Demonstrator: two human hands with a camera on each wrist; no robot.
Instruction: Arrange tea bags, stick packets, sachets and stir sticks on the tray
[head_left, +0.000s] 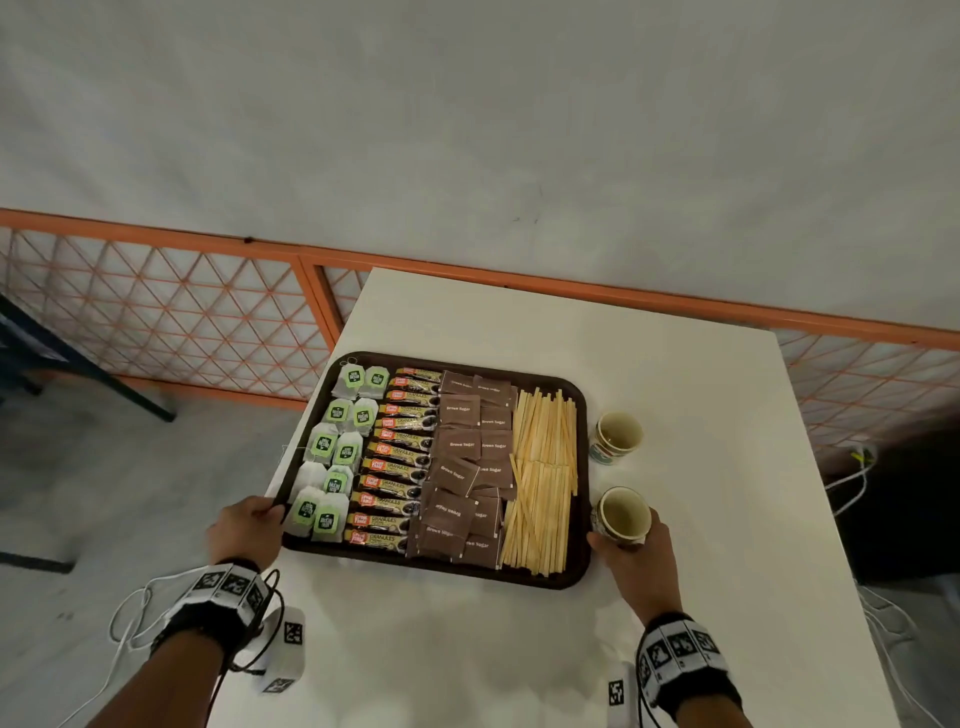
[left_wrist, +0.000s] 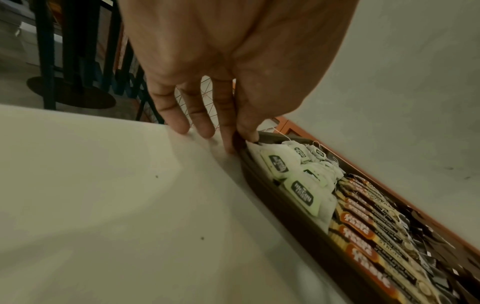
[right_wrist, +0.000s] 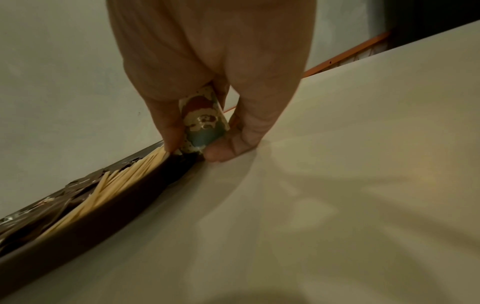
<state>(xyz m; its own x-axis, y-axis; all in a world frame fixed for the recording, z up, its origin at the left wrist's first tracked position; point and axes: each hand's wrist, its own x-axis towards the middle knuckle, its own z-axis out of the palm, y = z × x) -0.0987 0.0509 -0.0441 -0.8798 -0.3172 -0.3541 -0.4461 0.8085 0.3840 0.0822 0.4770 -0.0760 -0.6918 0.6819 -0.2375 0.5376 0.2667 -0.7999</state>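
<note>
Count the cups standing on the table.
2. One patterned ceramic cup stands beside the brown tray's right rim, farther back; the nearer patterned cup is gripped by the right hand.

Café-like room: white table (head_left: 675, 415), orange lattice railing (head_left: 182, 306).

The head camera looks steeply down from above at the whole tray (head_left: 571, 579) on the surface (head_left: 701, 415). Each wrist camera sits low and close, looking along the fingers at one tray edge; all three share that tray.
</note>
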